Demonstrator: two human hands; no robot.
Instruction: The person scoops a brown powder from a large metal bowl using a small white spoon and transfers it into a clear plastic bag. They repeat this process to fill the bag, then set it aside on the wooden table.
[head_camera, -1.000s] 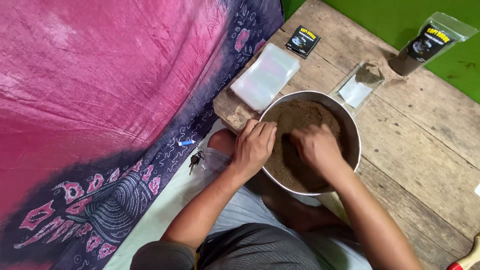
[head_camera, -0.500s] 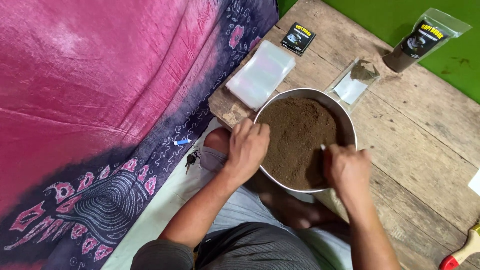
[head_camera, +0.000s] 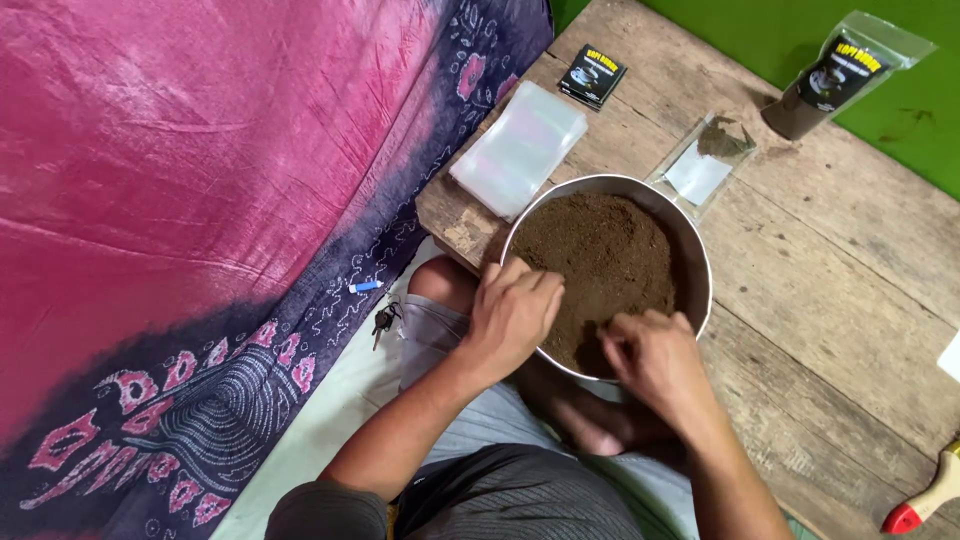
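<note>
A: From the head view, a round metal bowl (head_camera: 700, 262) is seen at the near edge of a worn wooden table (head_camera: 830, 300), filled with fine brown powder (head_camera: 600, 250).

B: And the left hand (head_camera: 515, 312) is laid on the bowl's near-left rim, fingers curled loosely over it, the tips resting at the edge of the powder. Whether anything is pinched under them cannot be told.

A: The right hand (head_camera: 655, 358) is placed at the near rim, just right of the left one. Its fingers are bent and drawn together, tips dipped into the powder; a pinch may be held, but that cannot be told from here.

B: The two hands are kept close, not touching, with a dark hollow in the powder between them.

A: Farther off, a stack of clear plastic bags (head_camera: 518, 148) is lying just left of the bowl, and a small black packet (head_camera: 592, 76) is set beyond it.

B: To the far right of the bowl, a flat clear pouch (head_camera: 700, 168) with a little powder inside is seen, and a filled dark pouch (head_camera: 835, 80) is stood against the green wall (head_camera: 800, 30).

A: A pink and purple patterned cloth (head_camera: 200, 200) is spread across the left. A red-handled brush (head_camera: 925, 500) is caught at the near right corner.
</note>
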